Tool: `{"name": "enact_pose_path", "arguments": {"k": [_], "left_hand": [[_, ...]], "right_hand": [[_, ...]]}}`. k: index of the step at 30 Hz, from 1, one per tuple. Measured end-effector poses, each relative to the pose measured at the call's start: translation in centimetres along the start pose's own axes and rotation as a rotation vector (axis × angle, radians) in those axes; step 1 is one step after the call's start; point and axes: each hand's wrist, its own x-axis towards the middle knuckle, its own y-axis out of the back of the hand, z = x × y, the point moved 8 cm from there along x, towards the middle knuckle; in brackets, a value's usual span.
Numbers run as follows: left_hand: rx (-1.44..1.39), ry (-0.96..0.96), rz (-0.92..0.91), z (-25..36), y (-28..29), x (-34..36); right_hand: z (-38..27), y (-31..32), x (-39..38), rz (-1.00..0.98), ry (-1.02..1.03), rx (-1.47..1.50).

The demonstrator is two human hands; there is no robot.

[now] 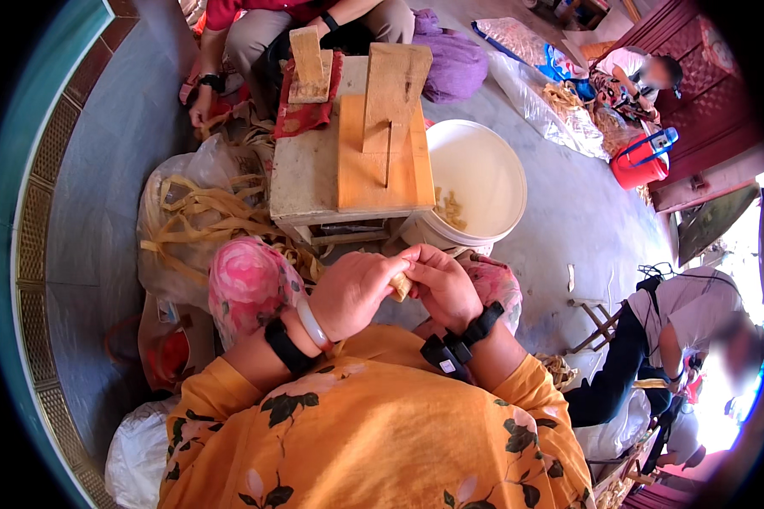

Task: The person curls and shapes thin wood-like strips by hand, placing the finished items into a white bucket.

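Above my lap, my left hand (pixel 354 290) and my right hand (pixel 443 284) meet with fingertips pinched together. Between them is a small tan folded piece (pixel 401 287), which looks like a rolled strip. Its lower end shows below the fingers; the rest is hidden by them. Just beyond my hands stands a low worn table (pixel 301 187). On it lies an orange-brown wooden board (pixel 355 170) with an upright wooden block (pixel 395 85) and a thin dark slit or blade along it. At the table's right, a white bucket (pixel 509 178) holds several small yellowish pieces (pixel 450 209).
Left of the table, a clear plastic bag (pixel 157 276) overflows with long tan strips (pixel 204 204). Across the table sits a person in a red top (pixel 225 15), near a wooden block on red cloth (pixel 301 120). Other people work at the right, near a red bucket (pixel 639 172).
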Motion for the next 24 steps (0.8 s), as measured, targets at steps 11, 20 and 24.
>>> {"name": "enact_pose_path", "arguments": {"k": [11, 20, 24], "left_hand": [[-1.24, 0.746, -0.061, -6.8, -3.7, -3.4], [-1.35, 0.682, -0.002, -7.0, -3.1, -2.8], [-1.105, 0.555, 0.068, -6.8, -1.7, -2.4]], "right_hand": [[-6.4, -5.3, -2.8, 0.304, 0.838, -1.171], [-7.2, -8.1, -3.5, 0.071, 0.963, -1.31], [-5.8, -4.9, -1.6, 0.095, 0.58, -1.16]]}}
